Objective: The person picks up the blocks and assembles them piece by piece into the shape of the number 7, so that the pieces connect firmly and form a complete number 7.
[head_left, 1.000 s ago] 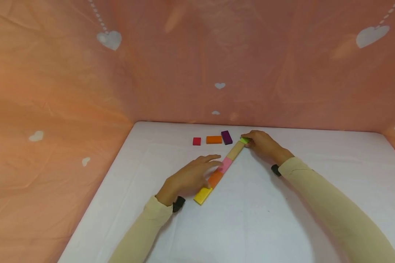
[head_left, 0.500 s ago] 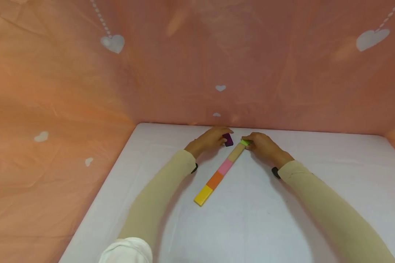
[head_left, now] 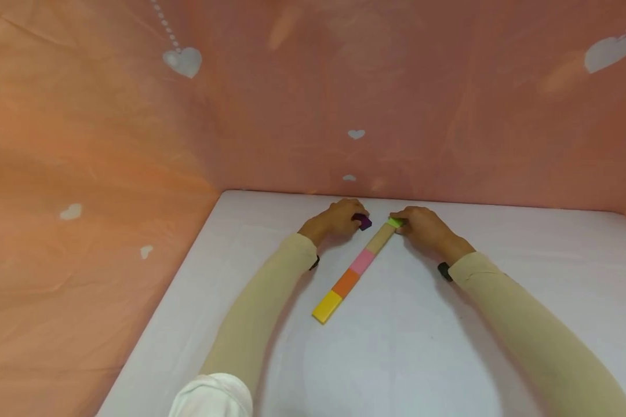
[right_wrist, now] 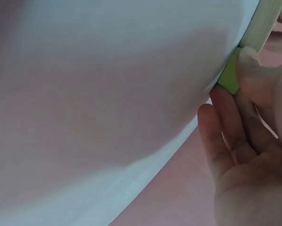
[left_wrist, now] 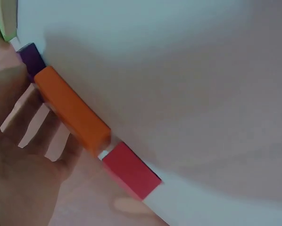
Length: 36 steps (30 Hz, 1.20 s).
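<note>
In the head view my left hand point(head_left: 342, 218) pinches a purple block point(head_left: 364, 222) near the back of the table. The left wrist view shows the thumb on that block, with an orange block point(left_wrist: 75, 108) and a red block point(left_wrist: 131, 171) lying close by; the hand hides both in the head view. My right hand point(head_left: 422, 230) pinches a lime-green block point(head_left: 395, 222) at the far end of a slanting row. Down from it the row runs through a tan block point(head_left: 380, 238), a pink block point(head_left: 362, 262), an orange block point(head_left: 346, 283) and a yellow block point(head_left: 327, 307).
A white table point(head_left: 396, 359) lies under the blocks. An orange-pink cloth with pale hearts point(head_left: 182, 62) hangs behind it and to the left.
My left hand has left the row's lower part, moved up to the purple block and taken hold of it; the block has turned slightly. The right hand stays on the green block.
</note>
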### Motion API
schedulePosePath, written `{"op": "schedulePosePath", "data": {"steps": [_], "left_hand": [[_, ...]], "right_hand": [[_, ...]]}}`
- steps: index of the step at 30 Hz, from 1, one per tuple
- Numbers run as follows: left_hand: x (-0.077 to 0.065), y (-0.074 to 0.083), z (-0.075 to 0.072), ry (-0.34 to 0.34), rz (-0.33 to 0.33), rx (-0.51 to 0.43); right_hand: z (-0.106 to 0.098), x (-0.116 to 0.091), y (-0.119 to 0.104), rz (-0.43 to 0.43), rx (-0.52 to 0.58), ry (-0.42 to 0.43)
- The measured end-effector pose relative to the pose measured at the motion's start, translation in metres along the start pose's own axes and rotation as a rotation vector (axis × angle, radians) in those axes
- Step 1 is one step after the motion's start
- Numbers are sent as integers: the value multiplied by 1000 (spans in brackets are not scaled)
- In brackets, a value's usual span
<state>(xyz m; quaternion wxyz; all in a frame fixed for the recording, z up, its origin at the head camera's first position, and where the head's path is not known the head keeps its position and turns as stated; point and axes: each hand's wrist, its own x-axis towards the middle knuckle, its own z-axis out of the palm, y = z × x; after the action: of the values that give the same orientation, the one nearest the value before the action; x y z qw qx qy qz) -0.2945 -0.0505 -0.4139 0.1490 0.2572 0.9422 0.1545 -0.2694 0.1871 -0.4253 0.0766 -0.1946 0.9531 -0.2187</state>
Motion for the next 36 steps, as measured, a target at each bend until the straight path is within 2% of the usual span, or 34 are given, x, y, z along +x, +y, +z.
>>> {"op": "schedulePosePath", "data": {"steps": [5,9,12,16,25,32,36], "left_hand": [[-1,2,1,-20,1,0],[-5,0,3,-14,43,23],[-10,-3,3,15,90,20],[-14,-6,3,45,112,-7],[-2,3,13,150,28,-70],[8,13,17,226,-25,-45],[8,16,16,249,-22,-12]], "right_hand": [[-2,-2,4,-7,-5,0],[-1,-3,5,0,18,-1],[-1,-3,4,6,28,1],[-1,-2,3,-23,11,8],[0,-2,1,-31,13,14],[0,-2,-1,-37,23,21],[-1,-1,-3,-41,18,24]]}}
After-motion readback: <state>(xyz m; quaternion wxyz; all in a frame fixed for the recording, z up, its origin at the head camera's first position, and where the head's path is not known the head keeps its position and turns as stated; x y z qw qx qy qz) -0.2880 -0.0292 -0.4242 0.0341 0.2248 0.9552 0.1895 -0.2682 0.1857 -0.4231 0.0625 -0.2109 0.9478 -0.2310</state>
